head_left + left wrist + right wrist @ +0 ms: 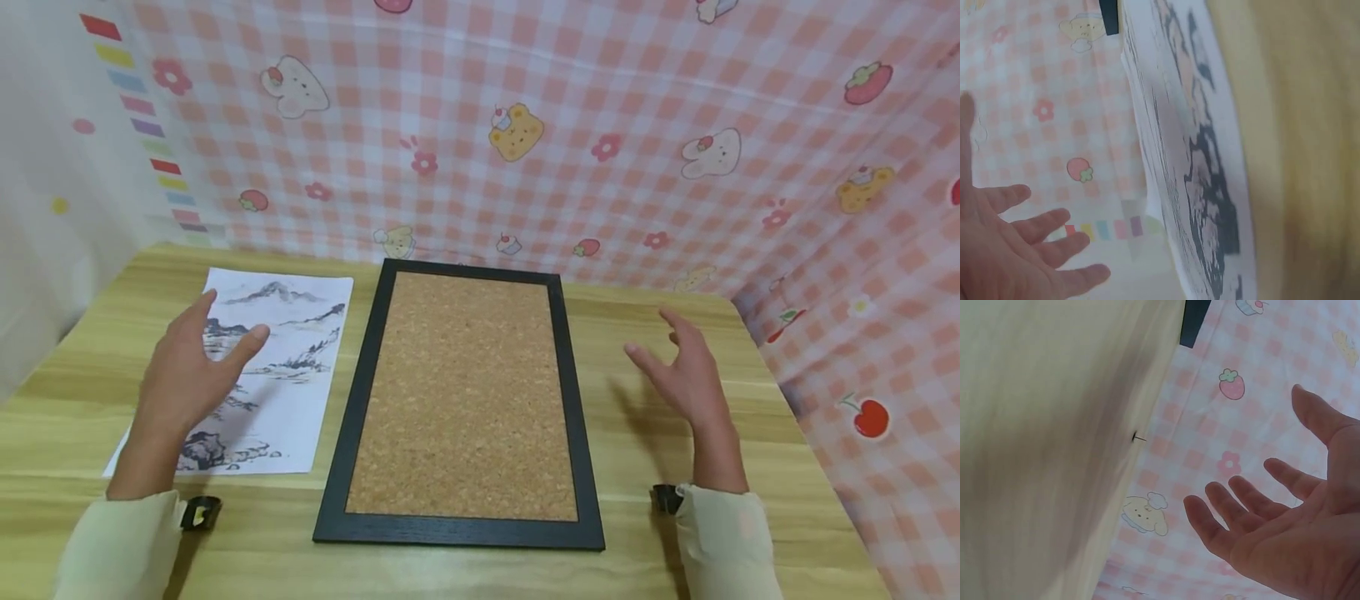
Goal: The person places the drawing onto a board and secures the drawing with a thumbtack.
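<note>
A black-framed cork board (465, 392) lies flat in the middle of the table. To its left is a sheet of paper (303, 417) printed with an ink landscape of mountains and rocks, also seen edge-on in the left wrist view. Above this sheet hovers my left hand (187, 367), fingers spread and holding nothing, hiding part of the picture. My right hand (690, 375) hangs in the air right of the board, its fingers loosely bent with nothing in them. In the right wrist view a small pin-like object (1136, 437), dark with a thin stem, stands on the table.
The wood-grain table (247, 550) ends at a pink checked cloth (465, 100) with cartoon prints, hanging behind it and along the right side. A pale cloth (45, 208) hangs on the left. Black straps (201, 513) sit at both cuffs.
</note>
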Available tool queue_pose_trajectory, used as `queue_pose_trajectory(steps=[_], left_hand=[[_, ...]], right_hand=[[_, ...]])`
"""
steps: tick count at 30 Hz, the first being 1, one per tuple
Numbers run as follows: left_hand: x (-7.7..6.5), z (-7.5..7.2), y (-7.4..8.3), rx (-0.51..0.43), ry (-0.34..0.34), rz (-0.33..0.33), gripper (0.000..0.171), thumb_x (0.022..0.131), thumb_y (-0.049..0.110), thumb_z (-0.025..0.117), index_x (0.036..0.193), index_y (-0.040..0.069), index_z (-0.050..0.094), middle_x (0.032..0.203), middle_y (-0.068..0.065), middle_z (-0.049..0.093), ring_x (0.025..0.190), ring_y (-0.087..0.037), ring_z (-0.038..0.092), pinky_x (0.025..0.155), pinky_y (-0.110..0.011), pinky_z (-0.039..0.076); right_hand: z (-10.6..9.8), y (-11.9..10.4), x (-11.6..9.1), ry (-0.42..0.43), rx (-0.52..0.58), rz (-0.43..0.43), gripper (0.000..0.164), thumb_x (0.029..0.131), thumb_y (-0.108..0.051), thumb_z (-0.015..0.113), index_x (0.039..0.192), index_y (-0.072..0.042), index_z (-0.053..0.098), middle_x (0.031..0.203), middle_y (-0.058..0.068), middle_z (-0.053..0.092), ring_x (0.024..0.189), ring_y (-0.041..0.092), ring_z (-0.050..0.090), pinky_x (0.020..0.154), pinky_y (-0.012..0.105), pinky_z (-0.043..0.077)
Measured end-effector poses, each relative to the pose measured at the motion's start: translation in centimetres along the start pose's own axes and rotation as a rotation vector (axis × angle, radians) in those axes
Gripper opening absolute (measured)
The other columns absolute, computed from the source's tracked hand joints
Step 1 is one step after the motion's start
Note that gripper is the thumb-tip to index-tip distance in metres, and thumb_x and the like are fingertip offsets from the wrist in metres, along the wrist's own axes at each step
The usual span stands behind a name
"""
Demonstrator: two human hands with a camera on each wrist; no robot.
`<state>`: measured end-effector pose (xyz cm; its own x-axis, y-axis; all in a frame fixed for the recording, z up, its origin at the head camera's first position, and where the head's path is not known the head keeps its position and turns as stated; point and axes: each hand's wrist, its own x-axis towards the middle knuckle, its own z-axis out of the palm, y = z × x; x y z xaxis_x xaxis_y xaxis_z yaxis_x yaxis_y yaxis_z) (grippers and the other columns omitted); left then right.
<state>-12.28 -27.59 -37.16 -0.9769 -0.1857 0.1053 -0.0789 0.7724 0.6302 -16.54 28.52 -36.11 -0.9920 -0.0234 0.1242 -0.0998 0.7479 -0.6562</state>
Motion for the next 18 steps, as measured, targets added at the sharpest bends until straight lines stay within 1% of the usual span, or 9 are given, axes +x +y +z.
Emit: queue_pose_trajectory(steps=[2,6,9,12,16,18], left_hand=[[0.0,-0.1,-0.3,0.011,0.008,-0.017,0.097,0.099,0.055,0.056,0.161,-0.002,0.008,0.161,-0.035,0.014,0.146,-0.056,0.015,0.109,-0.076,0.018],[0.4,0.2,-0.6,0.034,0.028,-0.012,0.1,0.096,0.055,0.062,0.161,-0.003,0.013,0.159,-0.035,0.021,0.143,-0.056,0.022,0.108,-0.074,0.023],[0.6,0.2,-0.8,0.036,0.032,-0.024,0.1,0.095,0.056,0.063,0.16,-0.003,0.014,0.158,-0.036,0.023,0.141,-0.057,0.024,0.107,-0.074,0.025],[0.8,0.1,-1.2,0.044,0.028,-0.051,0.103,0.094,0.058,0.063,0.16,-0.003,0.013,0.157,-0.037,0.023,0.14,-0.057,0.025,0.106,-0.075,0.025],[1.0,0.1,-1.6,0.026,0.037,-0.08,0.101,0.094,0.057,0.065,0.16,-0.002,0.016,0.154,-0.037,0.028,0.135,-0.058,0.03,0.104,-0.074,0.029],[1.1,0.1,-1.8,0.01,0.039,-0.089,0.099,0.094,0.055,0.066,0.16,-0.001,0.018,0.152,-0.037,0.031,0.132,-0.057,0.033,0.102,-0.074,0.031]], right_hand=[[0.2,0.1,0.2,-0.007,0.024,0.007,0.084,0.099,-0.04,0.066,0.16,0.0,0.023,0.159,0.031,0.026,0.138,0.055,0.033,0.102,0.072,0.034],[0.3,0.6,0.3,-0.022,0.059,0.025,0.086,0.098,-0.042,0.066,0.16,-0.002,0.022,0.16,0.029,0.024,0.14,0.054,0.031,0.103,0.072,0.034],[0.3,0.8,0.5,-0.021,0.067,0.033,0.087,0.098,-0.044,0.065,0.161,-0.003,0.022,0.161,0.028,0.024,0.141,0.054,0.031,0.103,0.073,0.034],[0.3,1.1,0.6,-0.018,0.088,0.036,0.087,0.098,-0.045,0.066,0.161,-0.004,0.022,0.162,0.027,0.023,0.142,0.053,0.03,0.104,0.073,0.034],[0.2,1.6,0.8,-0.034,0.174,0.074,0.089,0.097,-0.047,0.066,0.163,-0.009,0.02,0.164,0.023,0.021,0.145,0.05,0.026,0.106,0.071,0.032],[0.1,2.0,0.8,-0.045,0.215,0.102,0.089,0.098,-0.047,0.065,0.163,-0.01,0.018,0.164,0.023,0.02,0.146,0.05,0.024,0.107,0.071,0.032]])
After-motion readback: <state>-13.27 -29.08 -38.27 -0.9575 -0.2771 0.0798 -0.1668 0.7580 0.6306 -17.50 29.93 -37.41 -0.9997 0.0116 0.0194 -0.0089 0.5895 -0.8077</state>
